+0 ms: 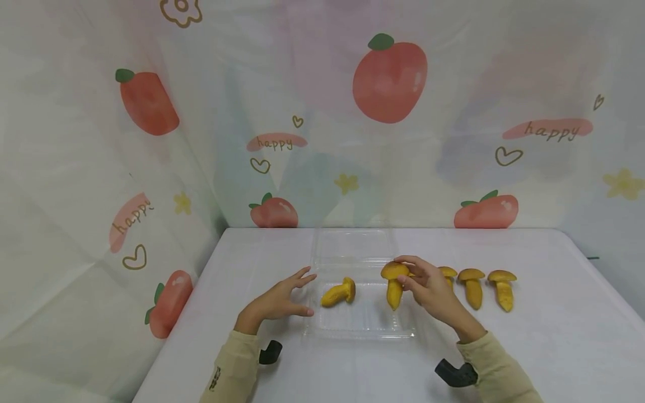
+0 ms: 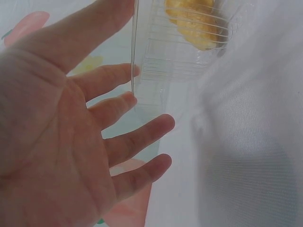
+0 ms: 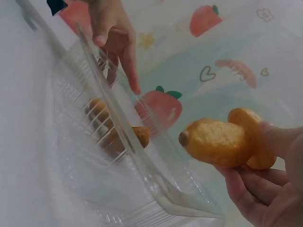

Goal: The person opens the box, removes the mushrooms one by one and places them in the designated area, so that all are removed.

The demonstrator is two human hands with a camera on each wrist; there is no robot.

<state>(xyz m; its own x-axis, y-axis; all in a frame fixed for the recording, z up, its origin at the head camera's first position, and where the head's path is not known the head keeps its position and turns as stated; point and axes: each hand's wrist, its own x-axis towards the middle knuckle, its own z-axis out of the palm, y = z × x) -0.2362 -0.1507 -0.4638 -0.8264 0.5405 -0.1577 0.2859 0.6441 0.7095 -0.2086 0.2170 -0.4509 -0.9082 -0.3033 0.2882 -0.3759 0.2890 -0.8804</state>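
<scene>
My right hand [image 1: 428, 285] pinches a yellow-brown mushroom [image 1: 394, 286] by its cap, stem pointing down, over the right side of a clear plastic clamshell box [image 1: 360, 333]. In the right wrist view the held mushroom [image 3: 220, 142] is beside the box's rim, with thumb and fingers around its cap. Inside the box another mushroom [image 1: 339, 293] lies on its side toward the left. My left hand [image 1: 277, 296] is at the box's left edge, fingers spread; in the left wrist view its fingertips [image 2: 128, 98] are right at the clear wall.
Right of the box, several more mushrooms stand in a row on the white table, including one mushroom [image 1: 472, 288] and the far-right mushroom [image 1: 503, 290]; my right hand partly hides the nearest. The box's transparent lid [image 1: 355, 246] is folded back toward the fruit-printed curtain [image 1: 322, 112].
</scene>
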